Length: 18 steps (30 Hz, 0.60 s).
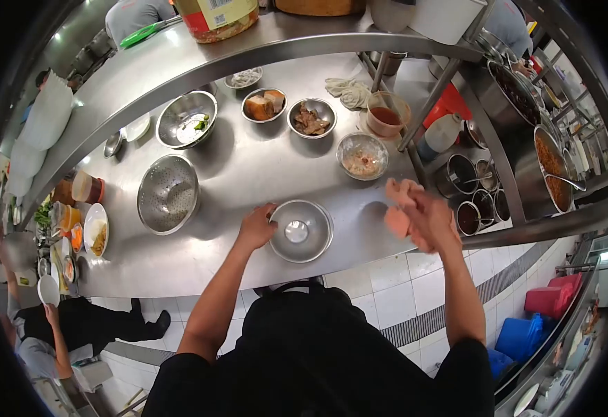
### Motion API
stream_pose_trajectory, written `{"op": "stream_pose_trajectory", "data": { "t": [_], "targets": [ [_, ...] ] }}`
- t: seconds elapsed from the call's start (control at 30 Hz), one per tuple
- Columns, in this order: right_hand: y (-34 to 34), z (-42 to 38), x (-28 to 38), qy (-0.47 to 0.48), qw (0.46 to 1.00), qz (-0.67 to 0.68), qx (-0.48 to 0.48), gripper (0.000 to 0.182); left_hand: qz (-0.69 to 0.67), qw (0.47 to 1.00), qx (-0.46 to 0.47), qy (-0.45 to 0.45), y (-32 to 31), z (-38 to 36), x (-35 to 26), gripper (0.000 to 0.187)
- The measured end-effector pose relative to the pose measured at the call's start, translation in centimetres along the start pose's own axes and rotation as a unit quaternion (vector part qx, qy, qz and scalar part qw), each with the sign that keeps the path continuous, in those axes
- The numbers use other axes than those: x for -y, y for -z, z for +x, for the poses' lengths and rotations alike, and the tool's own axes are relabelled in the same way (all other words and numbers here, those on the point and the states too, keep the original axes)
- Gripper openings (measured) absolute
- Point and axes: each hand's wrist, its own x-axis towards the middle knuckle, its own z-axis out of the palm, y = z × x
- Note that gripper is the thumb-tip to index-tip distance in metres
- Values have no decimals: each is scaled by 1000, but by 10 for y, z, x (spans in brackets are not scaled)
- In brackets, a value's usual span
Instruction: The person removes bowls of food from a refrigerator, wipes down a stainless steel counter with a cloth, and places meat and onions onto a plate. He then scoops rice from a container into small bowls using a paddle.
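Note:
My left hand (257, 227) touches the left rim of an empty steel bowl (302, 243), its fingers curled on the edge. To the right, my right hand (434, 217) is closed on a pinkish-orange cloth (398, 221), slightly blurred, above the steel counter near its edge. A bowl of pale, floury food (362, 157) is beyond my right hand. Left of my left hand a perforated steel bowl (168, 194) rests on the counter.
Farther back are bowls of meat (312, 119) and orange chunks (263, 105), and a tub of red liquid (385, 115). A shelf (248, 43) arches overhead. Pots (554, 169) line the right. At lower left a person (54, 333) holds a white plate.

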Motion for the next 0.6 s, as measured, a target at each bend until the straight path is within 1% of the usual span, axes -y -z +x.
{"op": "stream_pose_trajectory", "data": {
  "t": [0.07, 0.1, 0.13, 0.17, 0.2, 0.23, 0.27, 0.3, 0.37, 0.4, 0.43, 0.47, 0.5, 0.53, 0.57, 0.6],
  "targets": [
    [-35, 4, -66, -11, 995, -72, 63, 41, 54, 991, -107, -60, -27, 19, 42, 47],
    [-57, 2, -91, -6, 996, -68, 63, 41, -94, 995, -33, -25, -36, 25, 52, 45],
    [-81, 0, -114, 9, 991, -129, -15, 47, -90, 995, -37, -23, -31, 25, 41, 45],
    [-103, -1, -131, 24, 977, -189, -93, 53, -137, 988, 29, 70, -24, 22, 22, 44],
    [-123, 1, -142, 27, 978, -185, -93, 53, -182, 965, 93, 164, -19, 22, 11, 42],
    [-141, 4, -151, 33, 970, -208, -123, 58, -225, 962, 49, 148, -21, 30, 17, 39],
    [-151, 7, -155, 41, 960, -232, -150, 63, -334, 930, -16, 155, -20, 41, 5, 38],
    [-155, 12, -156, 20, 964, -222, -143, 65, -436, 882, -85, 158, -18, 61, -12, 38],
    [-156, 11, -168, 16, 963, -236, -125, 66, -459, 865, -173, 109, -11, 134, -4, 37],
    [-158, 17, -166, 10, 960, -253, -116, 68, -499, 837, -211, 80, -8, 165, -18, 36],
    [-156, 23, -151, -39, 963, -241, -110, 65, -442, 871, -185, 104, -2, 203, -17, 36],
    [-155, 27, -138, -91, 963, -230, -105, 62, -483, 846, -199, 106, -3, 233, -23, 36],
    [-162, 29, -136, -78, 967, -222, -100, 62, -458, 825, -251, 214, -14, 277, -23, 36],
    [-169, 32, -136, -83, 950, -269, -134, 61, -302, 914, -268, -47, -29, 292, -7, 35],
    [-176, 35, -137, -91, 930, -315, -168, 60, -418, 869, -257, 63, -21, 293, -37, 34],
    [-180, 37, -138, -87, 931, -314, -166, 60, -524, 800, -236, 169, -13, 288, -67, 34]
  ]
}}
